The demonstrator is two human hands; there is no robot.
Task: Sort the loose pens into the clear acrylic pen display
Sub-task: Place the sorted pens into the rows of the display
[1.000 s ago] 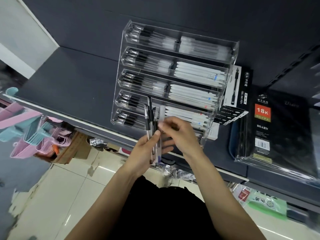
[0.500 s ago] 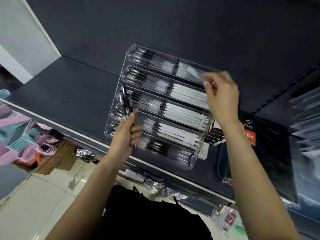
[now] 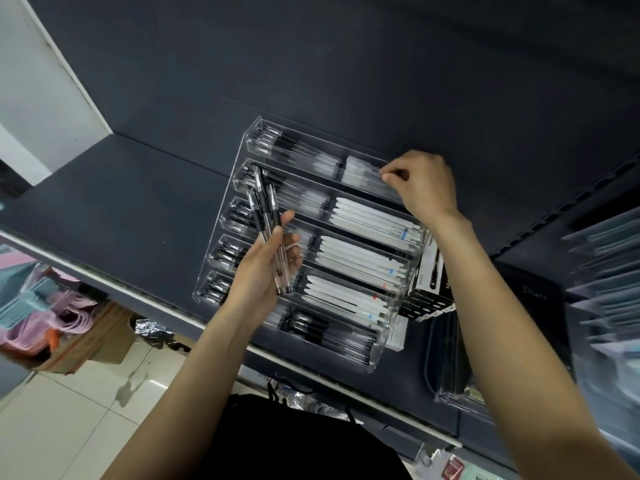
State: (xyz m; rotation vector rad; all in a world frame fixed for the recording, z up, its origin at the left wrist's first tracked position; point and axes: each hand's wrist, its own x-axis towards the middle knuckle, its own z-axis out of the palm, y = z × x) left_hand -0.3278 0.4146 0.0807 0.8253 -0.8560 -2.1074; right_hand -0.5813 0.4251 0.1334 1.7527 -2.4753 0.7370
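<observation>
The clear acrylic pen display (image 3: 410,268) stands on a dark shelf, stepped in several tiers with black-grip pens on the left and white pens on the right. My left hand (image 3: 263,271) holds a small bunch of clear pens with black grips (image 3: 266,223) upright in front of the display's left half. My right hand (image 3: 422,185) is at the right end of the top tier, fingers curled, pinching the end of a clear pen (image 3: 367,173) that lies in that tier.
A pen box and a black punched holder (image 3: 427,303) stand right of the display. Dark diary packs (image 3: 540,299) lie further right. The shelf edge (image 3: 104,282) runs diagonally below. Pink and blue goods (image 3: 31,303) sit lower left over a tiled floor.
My right hand left the bunch, carried one pen up to the top tier and now has it lying in that tier. My left hand rose with the remaining pens.
</observation>
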